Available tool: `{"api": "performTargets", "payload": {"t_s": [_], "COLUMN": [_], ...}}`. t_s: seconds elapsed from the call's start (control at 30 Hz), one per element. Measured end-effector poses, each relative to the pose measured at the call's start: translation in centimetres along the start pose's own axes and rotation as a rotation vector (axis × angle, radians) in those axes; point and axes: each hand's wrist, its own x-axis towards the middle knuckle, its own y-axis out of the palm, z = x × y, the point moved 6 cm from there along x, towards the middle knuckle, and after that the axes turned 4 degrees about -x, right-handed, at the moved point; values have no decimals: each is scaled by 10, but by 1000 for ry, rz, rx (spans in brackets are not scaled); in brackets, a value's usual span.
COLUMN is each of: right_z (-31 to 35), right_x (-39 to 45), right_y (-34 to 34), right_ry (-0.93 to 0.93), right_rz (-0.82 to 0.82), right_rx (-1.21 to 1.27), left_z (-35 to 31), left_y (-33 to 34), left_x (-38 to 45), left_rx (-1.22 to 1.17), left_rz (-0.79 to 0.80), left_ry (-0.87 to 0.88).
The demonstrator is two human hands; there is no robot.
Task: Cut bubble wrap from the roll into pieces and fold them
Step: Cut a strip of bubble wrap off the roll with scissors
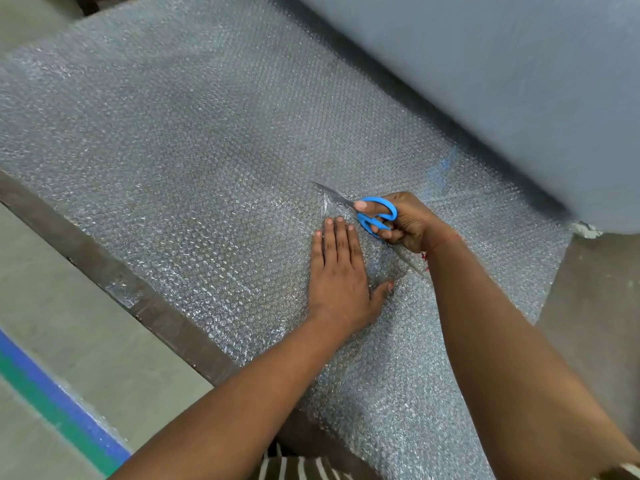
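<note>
A wide sheet of bubble wrap (194, 161) lies spread over the table, running out from a big grey roll (502, 81) at the upper right. My right hand (407, 221) grips blue-handled scissors (375, 216), whose blades point up-left into the sheet, with a cut line trailing back under my right wrist. My left hand (341, 275) presses flat on the wrap just left of the cut, fingers straight, close beside the scissors.
The table's dark metal edge (114, 271) runs diagonally at the left. Beyond it is grey floor (104, 341) with a blue and green stripe (59, 407). Bare tabletop (595, 306) shows at the right past the sheet's edge.
</note>
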Motion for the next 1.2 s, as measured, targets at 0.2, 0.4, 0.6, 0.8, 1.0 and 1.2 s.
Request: {"api": "performTargets", "payload": {"t_s": [0.2, 0.4, 0.6, 0.8, 1.0, 1.2], "right_z": [-3, 1, 6, 13, 16, 15], "right_x": [7, 8, 12, 17, 22, 26], "right_y": [0, 4, 8, 14, 13, 16], "right_ry": [-19, -13, 25, 28, 5, 7], "right_rz": [4, 22, 5, 1, 10, 14], "right_rx": [-61, -40, -29, -34, -56, -98], "left_z": [0, 0, -1, -1, 0, 1], "left_y": [0, -4, -5, -5, -5, -3], "left_x": [0, -2, -2, -4, -3, -2], "left_rx": [-6, -37, -56, -59, -52, -74], "left_rz": [-10, -8, -10, 1, 5, -6], "left_ry": [2, 5, 2, 12, 21, 26]}}
